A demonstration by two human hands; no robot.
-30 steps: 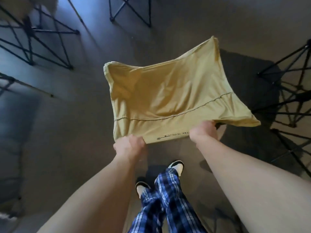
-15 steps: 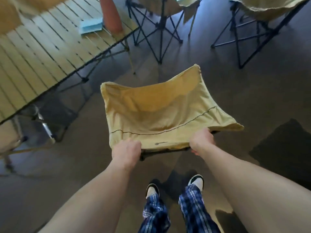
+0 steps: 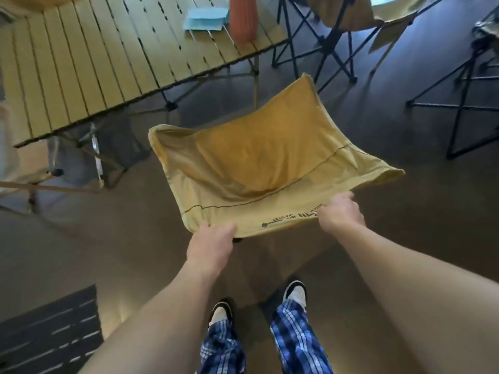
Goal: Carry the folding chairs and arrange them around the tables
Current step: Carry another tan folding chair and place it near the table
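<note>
I see the yellow folding chair (image 3: pixel 259 168) at frame centre, its near fabric edge gripped by both hands: left hand (image 3: pixel 210 245) lower centre, right hand (image 3: pixel 340 211) beside it. Since 0.5 s ago, the slatted table (image 3: pixel 89 63) at upper left looms closer.

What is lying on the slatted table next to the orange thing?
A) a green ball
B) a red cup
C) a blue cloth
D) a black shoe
C: a blue cloth lies flat on the table, just left of the orange thing.
</note>
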